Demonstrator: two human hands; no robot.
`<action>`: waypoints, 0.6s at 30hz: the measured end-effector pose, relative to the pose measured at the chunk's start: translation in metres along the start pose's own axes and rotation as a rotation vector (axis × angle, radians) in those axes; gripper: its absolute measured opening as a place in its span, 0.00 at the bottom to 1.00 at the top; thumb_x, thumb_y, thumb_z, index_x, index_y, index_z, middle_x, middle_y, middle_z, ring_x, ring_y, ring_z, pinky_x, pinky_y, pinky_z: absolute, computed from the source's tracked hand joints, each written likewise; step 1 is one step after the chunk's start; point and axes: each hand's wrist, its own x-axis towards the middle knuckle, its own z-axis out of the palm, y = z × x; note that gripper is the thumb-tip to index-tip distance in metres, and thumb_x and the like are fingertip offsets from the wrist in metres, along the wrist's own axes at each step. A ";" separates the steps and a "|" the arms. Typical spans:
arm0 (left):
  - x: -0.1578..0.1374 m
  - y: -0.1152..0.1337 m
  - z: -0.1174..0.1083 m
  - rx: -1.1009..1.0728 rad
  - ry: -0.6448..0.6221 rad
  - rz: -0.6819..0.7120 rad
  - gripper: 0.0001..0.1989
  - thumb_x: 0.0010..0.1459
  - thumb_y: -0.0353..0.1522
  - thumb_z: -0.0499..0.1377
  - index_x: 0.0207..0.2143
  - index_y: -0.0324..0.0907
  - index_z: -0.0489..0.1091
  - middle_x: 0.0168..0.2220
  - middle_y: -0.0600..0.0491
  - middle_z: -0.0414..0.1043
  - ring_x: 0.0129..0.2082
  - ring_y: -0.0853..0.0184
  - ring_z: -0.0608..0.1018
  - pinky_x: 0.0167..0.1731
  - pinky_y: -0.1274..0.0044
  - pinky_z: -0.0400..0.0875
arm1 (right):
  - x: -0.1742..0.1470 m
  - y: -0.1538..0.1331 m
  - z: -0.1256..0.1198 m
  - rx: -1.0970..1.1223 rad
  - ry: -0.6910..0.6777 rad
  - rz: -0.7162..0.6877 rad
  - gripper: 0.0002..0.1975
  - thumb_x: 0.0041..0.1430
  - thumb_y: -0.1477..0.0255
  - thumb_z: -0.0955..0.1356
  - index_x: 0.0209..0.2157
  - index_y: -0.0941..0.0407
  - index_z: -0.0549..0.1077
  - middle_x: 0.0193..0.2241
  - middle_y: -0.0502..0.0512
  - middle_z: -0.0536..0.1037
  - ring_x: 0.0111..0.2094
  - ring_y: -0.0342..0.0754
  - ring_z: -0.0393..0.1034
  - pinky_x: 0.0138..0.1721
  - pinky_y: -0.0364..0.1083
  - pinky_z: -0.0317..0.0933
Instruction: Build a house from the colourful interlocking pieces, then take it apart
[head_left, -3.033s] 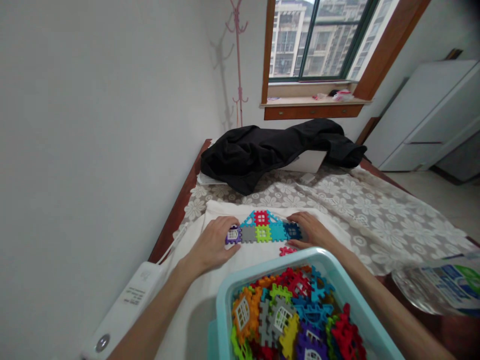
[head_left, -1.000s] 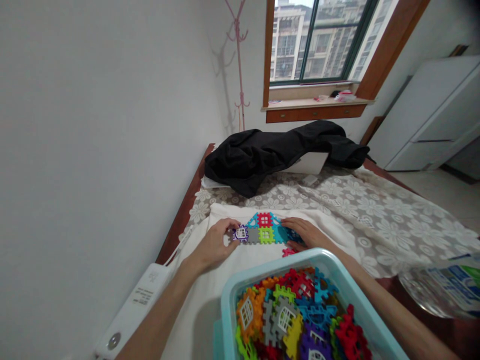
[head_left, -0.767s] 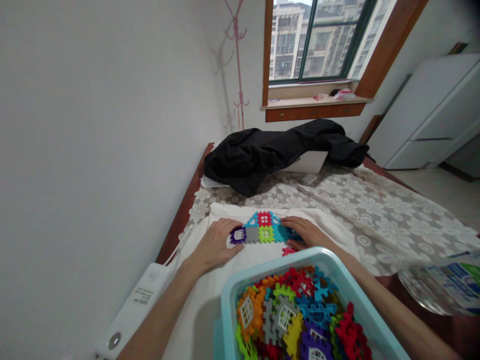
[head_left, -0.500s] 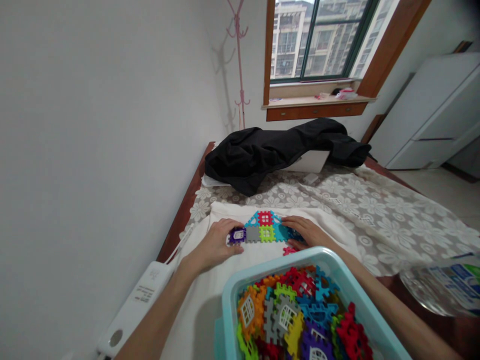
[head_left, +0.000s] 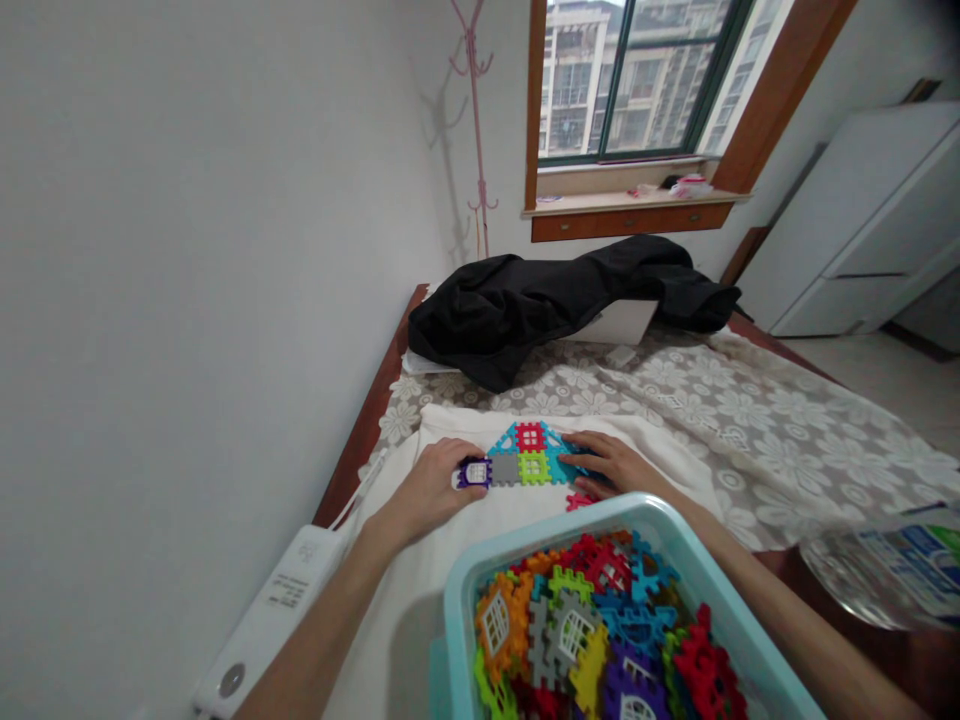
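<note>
On white fabric (head_left: 420, 570), beyond a pale-blue plastic tub (head_left: 555, 533), a flat multicoloured panel (head_left: 534, 468) of toothed plastic tiles is lying. The right hand (head_left: 616, 465) is resting loosely spread fingers over its right end; the left hand (head_left: 435, 480) is pinching a purple windowed tile (head_left: 474, 473) at its left. Uneven pressing on soft cloth could be popping joints apart.

Interlocking tiles (head_left: 534, 467): plastic, notched edges, matt. Bin (head_left: 555, 535): smooth plastic, satin rim. White sheet (head_left: 420, 580): matt cloth. Floral cover (head_left: 757, 430): patterned fabric. Black drape (head_left: 517, 295): matt cloth. Bottle (head_left: 885, 570): clear, glossy plastic. Window surround (head_left: 787, 70): smooth wood. Wall (head_left: 210, 250): smooth, matt.
</note>
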 end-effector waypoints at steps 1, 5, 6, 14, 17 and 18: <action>0.000 0.000 0.001 0.001 0.005 -0.001 0.21 0.53 0.33 0.71 0.50 0.47 0.75 0.50 0.47 0.78 0.50 0.54 0.77 0.55 0.60 0.69 | 0.000 0.001 0.001 0.003 0.003 -0.002 0.20 0.70 0.62 0.68 0.61 0.43 0.74 0.66 0.58 0.70 0.64 0.61 0.68 0.62 0.66 0.67; 0.000 -0.002 0.004 0.006 0.017 -0.009 0.23 0.52 0.32 0.72 0.51 0.48 0.75 0.51 0.48 0.79 0.51 0.54 0.77 0.55 0.60 0.69 | -0.001 0.002 0.002 0.039 0.020 -0.001 0.19 0.69 0.62 0.69 0.60 0.43 0.76 0.65 0.58 0.72 0.64 0.62 0.68 0.63 0.65 0.66; -0.001 -0.002 0.005 0.002 0.021 -0.017 0.24 0.52 0.32 0.72 0.52 0.48 0.74 0.51 0.49 0.78 0.52 0.54 0.77 0.56 0.60 0.69 | 0.000 0.002 0.002 0.048 0.022 0.002 0.19 0.69 0.62 0.69 0.60 0.42 0.76 0.64 0.57 0.72 0.63 0.62 0.68 0.63 0.65 0.66; -0.001 0.002 0.005 -0.017 0.050 -0.058 0.26 0.50 0.32 0.72 0.52 0.47 0.71 0.51 0.50 0.77 0.50 0.55 0.78 0.55 0.62 0.71 | 0.002 0.000 0.002 0.037 0.015 0.009 0.19 0.69 0.62 0.69 0.59 0.40 0.76 0.65 0.55 0.72 0.64 0.62 0.68 0.64 0.64 0.66; -0.002 0.007 0.002 0.031 0.019 -0.043 0.25 0.52 0.32 0.70 0.53 0.46 0.70 0.51 0.49 0.76 0.51 0.55 0.77 0.55 0.61 0.70 | 0.001 0.001 0.003 0.038 0.022 0.022 0.19 0.69 0.62 0.69 0.60 0.42 0.76 0.64 0.57 0.73 0.63 0.62 0.69 0.64 0.64 0.66; -0.003 0.008 0.001 0.048 0.007 -0.041 0.27 0.51 0.32 0.70 0.54 0.46 0.69 0.53 0.48 0.76 0.52 0.54 0.76 0.56 0.61 0.69 | 0.000 0.001 0.003 0.043 0.027 0.027 0.19 0.69 0.62 0.69 0.60 0.42 0.76 0.64 0.57 0.73 0.63 0.62 0.69 0.63 0.64 0.66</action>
